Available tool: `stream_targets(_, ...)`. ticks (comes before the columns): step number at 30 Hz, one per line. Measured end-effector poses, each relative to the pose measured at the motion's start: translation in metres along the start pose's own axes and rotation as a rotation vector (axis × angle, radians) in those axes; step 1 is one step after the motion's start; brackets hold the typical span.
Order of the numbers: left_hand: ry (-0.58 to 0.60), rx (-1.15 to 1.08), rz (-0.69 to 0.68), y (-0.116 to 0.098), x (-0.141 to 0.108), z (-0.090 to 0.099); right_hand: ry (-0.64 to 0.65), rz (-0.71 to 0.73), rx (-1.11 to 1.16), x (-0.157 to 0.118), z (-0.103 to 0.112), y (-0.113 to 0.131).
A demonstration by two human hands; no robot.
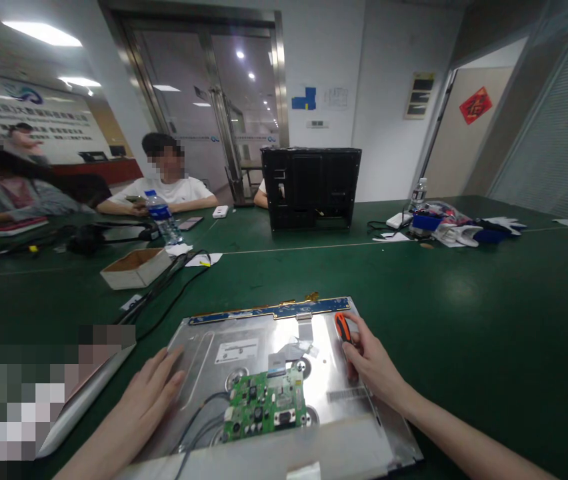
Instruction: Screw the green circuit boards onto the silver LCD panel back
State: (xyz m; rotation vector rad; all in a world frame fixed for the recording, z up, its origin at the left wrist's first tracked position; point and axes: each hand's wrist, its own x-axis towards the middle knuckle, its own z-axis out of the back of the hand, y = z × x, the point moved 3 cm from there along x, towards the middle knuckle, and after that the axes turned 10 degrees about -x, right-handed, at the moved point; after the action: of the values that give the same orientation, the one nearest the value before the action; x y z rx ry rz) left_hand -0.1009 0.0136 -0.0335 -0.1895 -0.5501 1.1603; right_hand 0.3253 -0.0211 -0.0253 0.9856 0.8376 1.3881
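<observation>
In front of me lies a metal-backed display panel [199,373], its back facing up. A green circuit board [264,403] sits on its lower middle, with black cables running off to the left. A narrow blue circuit strip [269,311] follows the far edge, joined by a flat ribbon. My left hand [151,393] rests on the panel's left edge, fingers stretched out and holding nothing. Over the right side, my right hand [371,360] is closed around an orange-and-black screwdriver [343,328]; only its handle shows clearly, and its tip cannot be made out.
A black monitor housing [314,187] stands at the back. To the left are an open box [137,268], cables [164,300] and a water bottle [161,217]. Gloves and a blue tray [489,235] lie back right. People [169,187] sit across the green table [464,320].
</observation>
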Motion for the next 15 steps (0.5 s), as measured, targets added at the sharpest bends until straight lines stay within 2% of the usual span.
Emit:
stream_targets(3, 0.096, -0.074, 0.118, 0.010, -0.001, -0.003, 0.008, -0.009, -0.005, 0.000, 0.000, 0.000)
stream_targets(6, 0.112, -0.140, 0.148, 0.010, -0.001, -0.004, 0.007, -0.037, 0.014, 0.000, 0.001, -0.001)
stream_targets(11, 0.098, -0.126, 0.153, -0.003, 0.004, -0.010, -0.011, -0.081, 0.050, 0.006, 0.007, -0.004)
stream_targets(15, 0.106, -0.094, 0.145, -0.021, 0.009, -0.017, -0.032, -0.043, 0.148, 0.012, 0.009, 0.006)
